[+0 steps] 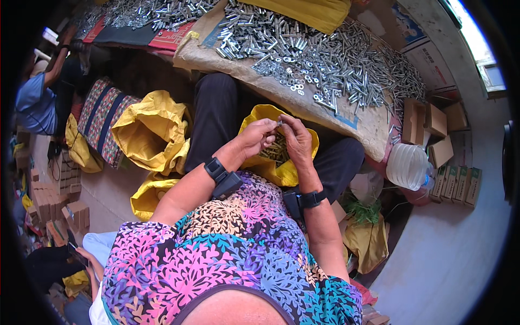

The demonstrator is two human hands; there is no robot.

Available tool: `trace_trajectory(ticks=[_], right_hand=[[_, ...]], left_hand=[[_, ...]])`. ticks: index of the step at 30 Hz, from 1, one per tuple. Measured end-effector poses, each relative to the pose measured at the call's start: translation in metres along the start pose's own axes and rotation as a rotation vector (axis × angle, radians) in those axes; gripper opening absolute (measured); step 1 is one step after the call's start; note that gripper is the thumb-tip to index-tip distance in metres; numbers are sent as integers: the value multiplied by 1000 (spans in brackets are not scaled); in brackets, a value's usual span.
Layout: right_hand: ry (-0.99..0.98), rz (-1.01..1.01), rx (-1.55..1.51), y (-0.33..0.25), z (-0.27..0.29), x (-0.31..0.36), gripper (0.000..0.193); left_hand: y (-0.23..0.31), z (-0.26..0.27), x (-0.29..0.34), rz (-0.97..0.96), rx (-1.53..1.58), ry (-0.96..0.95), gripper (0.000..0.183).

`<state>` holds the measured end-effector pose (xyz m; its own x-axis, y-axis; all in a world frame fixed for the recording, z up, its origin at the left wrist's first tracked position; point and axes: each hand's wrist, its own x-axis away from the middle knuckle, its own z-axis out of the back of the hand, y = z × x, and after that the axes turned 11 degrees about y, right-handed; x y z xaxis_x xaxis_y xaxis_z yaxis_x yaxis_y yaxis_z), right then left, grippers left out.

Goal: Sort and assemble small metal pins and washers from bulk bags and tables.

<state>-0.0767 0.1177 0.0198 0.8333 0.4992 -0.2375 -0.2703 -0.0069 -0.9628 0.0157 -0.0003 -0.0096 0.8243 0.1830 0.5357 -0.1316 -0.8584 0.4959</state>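
My left hand (255, 137) and my right hand (297, 142) meet over an open yellow sack (287, 174) between my knees. Pinched at their fingertips is a small metal fastener (279, 123); its exact kind is too small to make out. The fingers of both hands are closed around it. Inside the sack, partly hidden by my hands, lie many brass-coloured metal pieces (277, 150). Just beyond, a large heap of silver bolts and sleeves (346, 59) covers the worktable (271, 81), with loose washers (297, 84) near its front edge.
Another open yellow sack (149, 127) stands to my left beside a checked bag (105, 119). At right are a clear plastic jug (406, 165), open cardboard boxes (425, 122) and a row of small boxes (456, 184). A person in a blue shirt (38, 103) sits at far left.
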Motion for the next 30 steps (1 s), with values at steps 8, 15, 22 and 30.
trace_trajectory(ticks=[8,15,22,30], right_hand=[[-59,258,294,-4,12,-4,16],[-58,130,225,-8,12,-3,14],[-77,146,137,-11,11,-4,17],[-190,167,87,-4,17,-5,18]], left_hand=[[1,-4,5,-11,-66,-34,14],[0,-5,6,-22,-70,-48,15],[1,-1,3,14,-13,-83,13],[0,3,2,44,28,-109,13]])
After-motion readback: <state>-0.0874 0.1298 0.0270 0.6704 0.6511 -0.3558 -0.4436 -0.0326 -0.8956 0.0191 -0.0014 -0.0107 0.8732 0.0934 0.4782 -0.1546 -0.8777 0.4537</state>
